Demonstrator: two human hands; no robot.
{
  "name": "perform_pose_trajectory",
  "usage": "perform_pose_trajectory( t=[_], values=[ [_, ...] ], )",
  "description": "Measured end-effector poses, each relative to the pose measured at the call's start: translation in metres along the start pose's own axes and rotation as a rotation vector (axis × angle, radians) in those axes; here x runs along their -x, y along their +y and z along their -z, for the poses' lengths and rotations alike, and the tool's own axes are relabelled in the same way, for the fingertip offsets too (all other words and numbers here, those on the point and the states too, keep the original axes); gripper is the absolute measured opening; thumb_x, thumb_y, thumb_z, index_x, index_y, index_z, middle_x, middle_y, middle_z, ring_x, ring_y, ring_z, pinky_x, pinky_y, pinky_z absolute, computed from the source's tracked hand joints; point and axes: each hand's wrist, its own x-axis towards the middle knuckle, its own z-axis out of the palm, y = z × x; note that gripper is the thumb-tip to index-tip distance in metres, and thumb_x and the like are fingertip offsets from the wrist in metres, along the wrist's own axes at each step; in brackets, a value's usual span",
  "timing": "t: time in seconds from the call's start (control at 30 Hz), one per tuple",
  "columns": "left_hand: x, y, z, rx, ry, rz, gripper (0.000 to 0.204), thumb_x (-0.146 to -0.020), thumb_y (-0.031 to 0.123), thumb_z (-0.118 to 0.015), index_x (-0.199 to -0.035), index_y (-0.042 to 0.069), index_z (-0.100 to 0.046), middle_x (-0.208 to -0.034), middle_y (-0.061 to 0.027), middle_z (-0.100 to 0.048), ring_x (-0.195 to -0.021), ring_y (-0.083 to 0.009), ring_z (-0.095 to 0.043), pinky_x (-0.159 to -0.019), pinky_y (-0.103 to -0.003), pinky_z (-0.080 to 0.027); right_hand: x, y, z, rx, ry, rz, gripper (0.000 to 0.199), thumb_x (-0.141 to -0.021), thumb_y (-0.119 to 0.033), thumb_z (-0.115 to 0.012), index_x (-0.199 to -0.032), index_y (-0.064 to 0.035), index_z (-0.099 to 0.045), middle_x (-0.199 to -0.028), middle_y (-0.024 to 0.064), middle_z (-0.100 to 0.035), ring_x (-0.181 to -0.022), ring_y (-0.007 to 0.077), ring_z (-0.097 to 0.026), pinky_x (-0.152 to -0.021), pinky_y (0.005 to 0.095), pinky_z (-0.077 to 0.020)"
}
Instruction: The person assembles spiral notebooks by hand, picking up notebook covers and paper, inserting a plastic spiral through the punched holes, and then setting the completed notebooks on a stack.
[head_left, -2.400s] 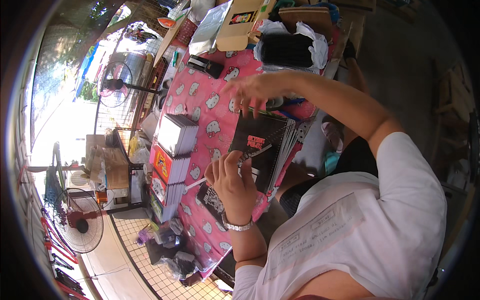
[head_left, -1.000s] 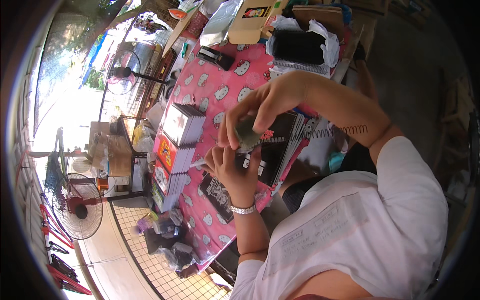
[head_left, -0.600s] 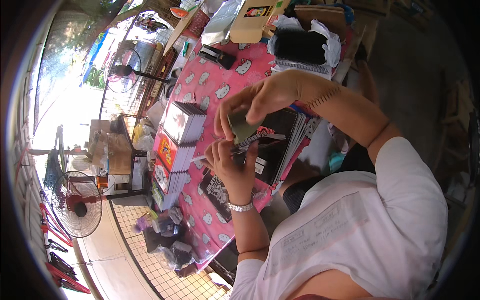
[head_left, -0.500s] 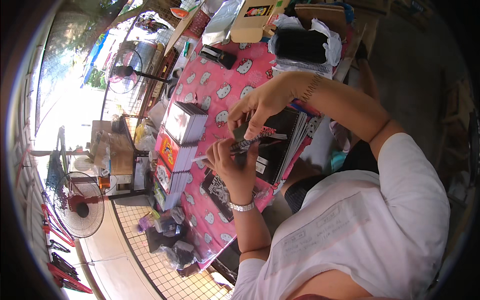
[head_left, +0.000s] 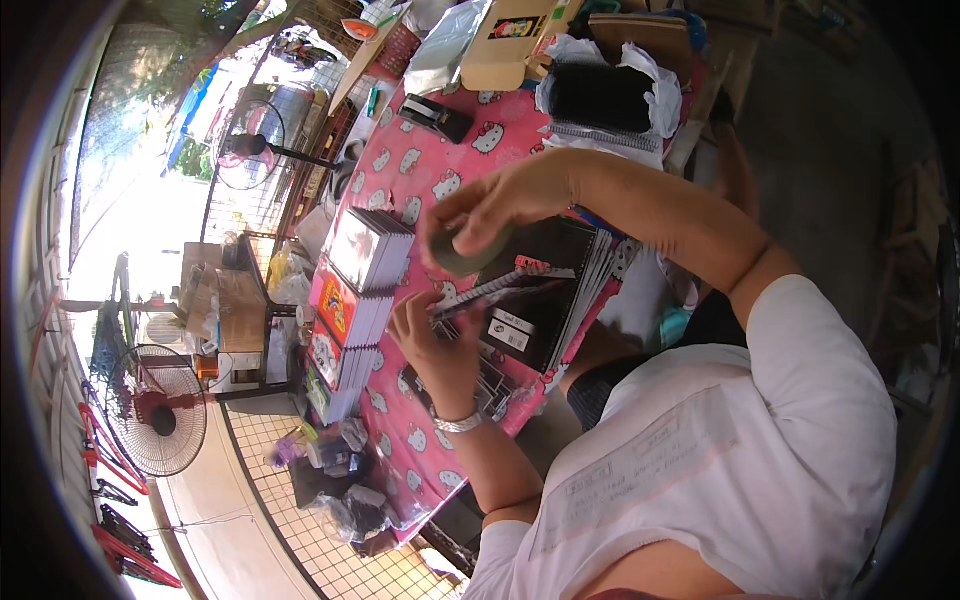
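Observation:
Slightly blurred, my right hand (head_left: pixel 500 210) grips a ring-shaped, olive-brown roll of tape (head_left: pixel 462 258) above the table. Below it, my left hand (head_left: pixel 437 350), with a silver band on the wrist, is closed around the end of a spiral-bound notebook (head_left: pixel 480 292) that is tilted up, its coil edge showing. Under and beside my hands lies a pile of black-covered notebooks (head_left: pixel 545 270), with a white label (head_left: pixel 510 330) on black near my left fingers. Another dark notebook with a white print (head_left: pixel 492 392) lies partly behind my left wrist.
Stacked notebooks (head_left: pixel 345 310) stand in a row on the pink patterned tablecloth (head_left: pixel 415 437). Farther back are a black tape dispenser (head_left: pixel 435 118), an open cardboard box (head_left: pixel 500 60) and paper-wrapped black notebooks (head_left: pixel 600 95). Plastic bags (head_left: pixel 355 510) and a fan (head_left: pixel 160 410) are at the left.
My right hand has moved left and away from the notebook with the tape roll, so the two hands are farther apart. My left hand has shifted slightly left, and the notebook tilts differently.

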Motion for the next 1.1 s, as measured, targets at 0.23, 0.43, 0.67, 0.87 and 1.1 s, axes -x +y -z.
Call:
perform_pose_trajectory(
  t=[0.23,0.43,0.67,0.87,1.1],
  values=[
    [0.006,0.002,-0.002,-0.026,0.030,0.010,0.042,-0.067,0.031,-0.086,-0.092,0.007,-0.062,-0.088,-0.0076,-0.059,-0.091,-0.0311,-0.052,-0.084,-0.044,-0.041,-0.017,0.004,-0.008,-0.583,-0.123,0.370,0.038,-0.091,-0.032,-0.068,-0.120,-0.0088,-0.062,-0.115,0.0054,-0.059,-0.108,0.0173,-0.056,-0.097,0.0322,-0.0404],
    [0.003,0.007,-0.005,-0.043,0.031,0.003,0.044,-0.066,0.030,-0.087,-0.092,0.006,-0.061,-0.088,-0.0085,-0.057,-0.091,-0.0319,-0.051,-0.083,-0.044,-0.041,-0.022,0.005,-0.001,-0.141,-0.082,0.205,0.042,-0.090,-0.035,-0.068,-0.119,-0.0046,-0.063,-0.118,0.0051,-0.058,-0.113,0.0174,-0.053,-0.099,0.0352,-0.0401],
    [-0.005,0.012,-0.005,-0.004,-0.003,0.024,0.047,-0.066,0.031,-0.087,-0.093,0.004,-0.059,-0.087,-0.0092,-0.056,-0.091,-0.0328,-0.051,-0.080,-0.045,-0.042,-0.027,0.005,-0.004,-0.510,-0.076,0.306,0.037,-0.092,-0.030,-0.067,-0.118,-0.0058,-0.062,-0.103,0.0003,-0.058,-0.101,0.0091,-0.055,-0.095,0.0268,-0.0405],
    [0.001,0.007,-0.003,0.007,0.026,0.042,0.046,-0.068,0.030,-0.087,-0.095,0.005,-0.060,-0.088,-0.0089,-0.058,-0.091,-0.0325,-0.052,-0.082,-0.045,-0.042,-0.039,0.003,-0.006,-0.558,0.098,0.330,0.043,-0.090,-0.035,-0.069,-0.121,-0.0054,-0.061,-0.114,0.0012,-0.061,-0.111,0.0112,-0.053,-0.096,0.0285,-0.0394],
    [0.000,-0.004,0.002,0.018,0.052,0.066,0.038,-0.075,0.024,-0.085,-0.095,0.002,-0.062,-0.089,-0.0081,-0.061,-0.091,-0.0279,-0.053,-0.081,-0.040,-0.043,-0.005,0.172,0.072,0.974,0.876,-0.484,0.058,-0.086,-0.056,-0.064,-0.113,-0.0045,-0.065,-0.111,0.0193,-0.062,-0.114,0.0371,-0.055,-0.094,0.0454,-0.0465]
  ],
)
